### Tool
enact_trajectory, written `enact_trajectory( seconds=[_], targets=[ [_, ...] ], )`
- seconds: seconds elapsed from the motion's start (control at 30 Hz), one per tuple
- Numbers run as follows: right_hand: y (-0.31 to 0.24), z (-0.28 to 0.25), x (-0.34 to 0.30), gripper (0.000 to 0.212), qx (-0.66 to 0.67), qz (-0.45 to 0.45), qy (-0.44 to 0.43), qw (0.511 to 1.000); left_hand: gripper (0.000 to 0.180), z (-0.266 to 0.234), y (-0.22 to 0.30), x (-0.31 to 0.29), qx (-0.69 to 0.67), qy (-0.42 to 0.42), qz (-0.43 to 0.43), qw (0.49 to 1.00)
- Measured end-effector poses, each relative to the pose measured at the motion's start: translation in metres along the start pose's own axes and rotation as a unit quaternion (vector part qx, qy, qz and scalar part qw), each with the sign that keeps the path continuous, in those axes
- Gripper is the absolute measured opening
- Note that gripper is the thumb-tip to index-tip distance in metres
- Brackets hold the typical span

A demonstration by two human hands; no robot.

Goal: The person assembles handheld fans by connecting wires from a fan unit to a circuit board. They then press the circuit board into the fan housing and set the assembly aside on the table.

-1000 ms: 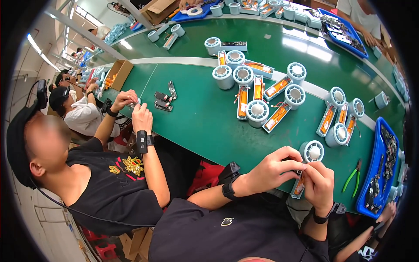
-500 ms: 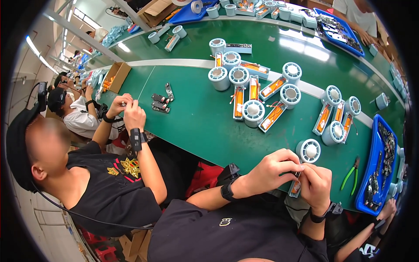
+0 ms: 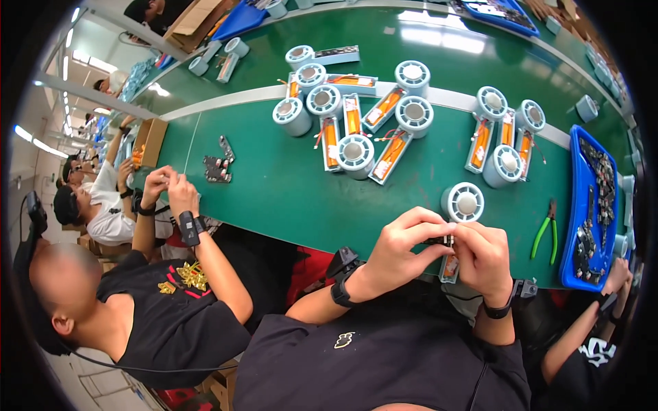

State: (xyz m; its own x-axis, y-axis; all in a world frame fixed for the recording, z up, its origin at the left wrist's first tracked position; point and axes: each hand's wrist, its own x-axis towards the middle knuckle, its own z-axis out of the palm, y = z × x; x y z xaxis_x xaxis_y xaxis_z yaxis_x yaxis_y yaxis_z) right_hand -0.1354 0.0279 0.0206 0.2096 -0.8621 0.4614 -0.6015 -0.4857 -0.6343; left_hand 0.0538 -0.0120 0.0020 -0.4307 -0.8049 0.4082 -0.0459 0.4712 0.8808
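The left hand (image 3: 411, 243) and the right hand (image 3: 485, 257) meet at their fingertips, and both are pinching a small part (image 3: 448, 240); its kind I cannot tell, because the fingers cover it. Just beyond them is a light blue fan (image 3: 466, 202), and an orange battery (image 3: 450, 264) shows between the hands. Right of the right hand lie green pliers (image 3: 550, 216), then a blue tray (image 3: 574, 212).

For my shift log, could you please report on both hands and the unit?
Left hand, right hand: fingertips meeting, grip unclear. Unit: round end showing, rest partly covered. Pliers off right, clear of both hands.
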Motion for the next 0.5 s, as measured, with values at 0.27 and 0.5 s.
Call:
enact_trajectory(
  seconds=[0.27,0.5],
  targets=[
    [-0.0011,0.001,-0.001,0.016,0.029,0.009,0.015,0.999,0.041,-0.003,-0.0004,-0.0028,-0.026,-0.017,-0.011,0.999],
    [0.0002,0.0049,-0.0041,0.017,0.009,0.006,0.026,1.0,0.039,-0.007,-0.0005,0.0001,-0.027,-0.038,-0.005,0.999]
  ],
)
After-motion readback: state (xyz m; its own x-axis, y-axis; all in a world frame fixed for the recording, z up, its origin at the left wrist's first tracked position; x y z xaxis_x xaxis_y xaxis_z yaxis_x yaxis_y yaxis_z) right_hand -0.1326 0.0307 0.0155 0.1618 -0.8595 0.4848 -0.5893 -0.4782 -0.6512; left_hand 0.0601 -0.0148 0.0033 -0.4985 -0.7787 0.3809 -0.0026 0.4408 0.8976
